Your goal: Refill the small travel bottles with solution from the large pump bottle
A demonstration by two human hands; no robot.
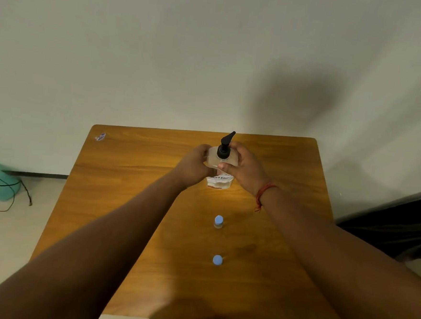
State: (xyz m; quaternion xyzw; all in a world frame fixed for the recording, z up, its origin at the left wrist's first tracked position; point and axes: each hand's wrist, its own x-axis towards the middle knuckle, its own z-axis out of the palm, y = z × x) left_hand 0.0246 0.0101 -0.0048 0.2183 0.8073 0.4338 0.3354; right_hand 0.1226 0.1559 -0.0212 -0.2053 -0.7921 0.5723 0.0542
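Wooden desk [130, 228]: your left hand [194, 167] and right hand [245, 169] curl fingers round the pump bottle [220, 171]; both travel bottles [218, 221] [217, 260] remain capped, unfilled, I judge.

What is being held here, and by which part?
Both hands, left hand and right hand, grip the pump bottle by the upper sides of its clear body, below the black pump.
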